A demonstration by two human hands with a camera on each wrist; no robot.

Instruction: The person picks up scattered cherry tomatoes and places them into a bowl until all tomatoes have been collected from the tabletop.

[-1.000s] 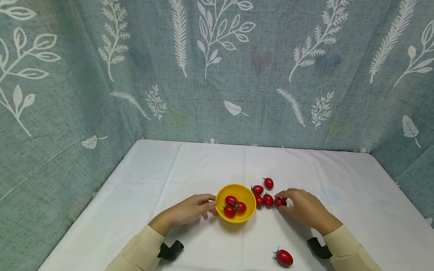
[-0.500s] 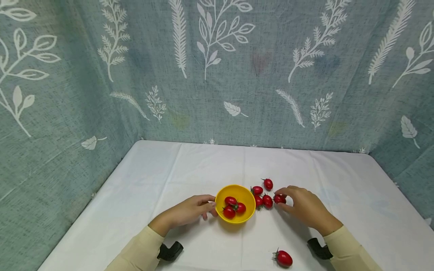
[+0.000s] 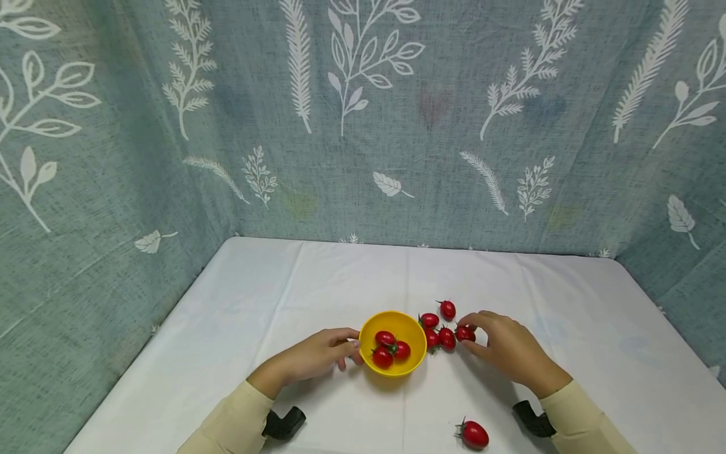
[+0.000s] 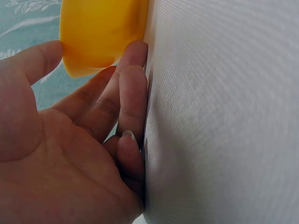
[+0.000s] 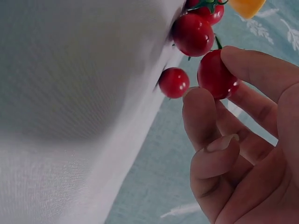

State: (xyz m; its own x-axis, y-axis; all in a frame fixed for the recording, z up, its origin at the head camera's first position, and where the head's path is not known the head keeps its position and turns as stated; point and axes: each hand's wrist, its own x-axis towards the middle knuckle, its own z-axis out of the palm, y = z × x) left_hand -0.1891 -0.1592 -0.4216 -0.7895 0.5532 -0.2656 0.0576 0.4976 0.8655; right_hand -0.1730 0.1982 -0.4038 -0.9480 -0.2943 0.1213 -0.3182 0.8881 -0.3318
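A yellow bowl (image 3: 420, 358) holds several red cherry tomatoes (image 3: 382, 357) with green stems. My left hand (image 3: 312, 356) rests at its left side, thumb and fingertips against the outer wall. In the left wrist view the lower fingers (image 4: 132, 102) lie loosely by the cloth. On the other side my right hand (image 3: 507, 347) pinches a cherry tomato (image 5: 216, 74) between thumb and fingertips. That tomato shows off the cloth in the right wrist view. Several more tomatoes (image 3: 447, 338) lie between the bowl and this hand.
One lone tomato (image 3: 474, 435) lies near the front, below my right hand. A white cloth (image 3: 317, 284) covers the table. Behind and to the sides hangs a grey-green curtain (image 3: 340, 189) with white leaf prints.
The right hand has raised its tomato slightly and brought it a little left, toward the bowl. My left hand has stayed at the bowl.
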